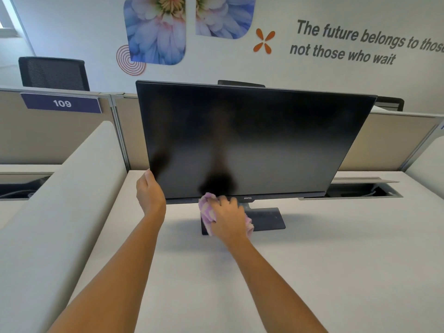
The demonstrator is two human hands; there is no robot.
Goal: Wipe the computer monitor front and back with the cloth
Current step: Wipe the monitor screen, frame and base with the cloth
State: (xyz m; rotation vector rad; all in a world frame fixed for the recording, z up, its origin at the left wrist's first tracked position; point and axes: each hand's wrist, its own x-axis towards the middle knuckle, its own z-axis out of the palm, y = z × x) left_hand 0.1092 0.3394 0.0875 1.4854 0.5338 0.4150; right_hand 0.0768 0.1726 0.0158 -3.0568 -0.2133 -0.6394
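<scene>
A black computer monitor (254,138) with its screen off faces me on a white desk (312,260), standing on a dark rectangular base (269,218). My left hand (150,192) grips the monitor's lower left corner, with its fingers behind the edge. My right hand (227,216) is closed on a bunched pink-and-lilac cloth (207,209) and presses it against the bottom bezel, just left of the logo. The back of the monitor is hidden.
Beige partition panels (60,138) run behind the desk, one bearing a purple "109" sign (61,103). A low divider (72,200) borders the desk on the left. An open cable slot (360,189) lies behind the monitor at right. A black chair (54,73) stands beyond.
</scene>
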